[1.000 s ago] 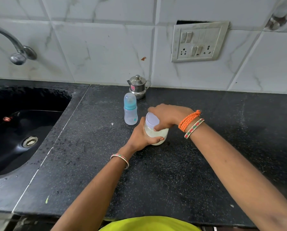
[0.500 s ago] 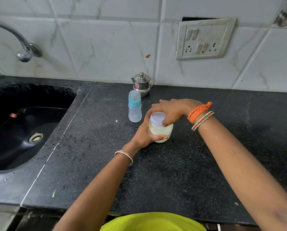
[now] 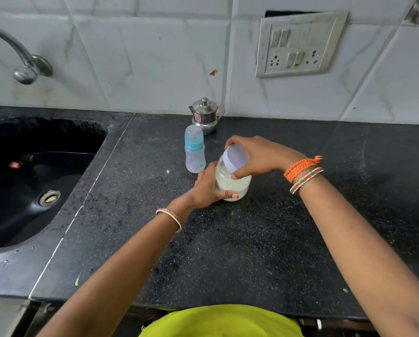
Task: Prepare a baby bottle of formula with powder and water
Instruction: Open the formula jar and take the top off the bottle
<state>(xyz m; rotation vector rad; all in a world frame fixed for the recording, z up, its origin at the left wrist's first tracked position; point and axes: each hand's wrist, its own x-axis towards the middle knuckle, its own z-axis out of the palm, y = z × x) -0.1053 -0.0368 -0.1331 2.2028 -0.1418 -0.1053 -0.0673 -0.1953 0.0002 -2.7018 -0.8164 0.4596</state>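
Head view, near to far.

Counter: black speckled stone, bare in the foreground apart from both forearms reaching over it.

Left hand: wrapped round the lower body of the powder jar, thumb across the front near the base, fingers closed to the jar's width. Judged a bracing grip, keeping the jar planted on the counter against a twist from above.

Powder jar: translucent, filled with pale powder, standing on the counter at mid-depth, upright or nearly so.

Right hand: cupped over the white lid from the right side, fingers and thumb spread round its rim, thumb tip touching the jar's shoulder. Lid tilted toward the camera, seemingly loosened or lifting off; cannot tell whether fully free of the thread. Judged step: opening the jar to reach the powder.

Baby bottle: clear body, teal collar, domed cap on, upright, just beside the jar on its left and slightly farther back, apart from both hands. Kept close, presumably for filling next; apparently empty.

Steel pot: small, lidded, against the wall behind the bottle. Contents hidden.

Sink: dark basin at left, tap above.

Switchboard: on the tiled wall, upper right.
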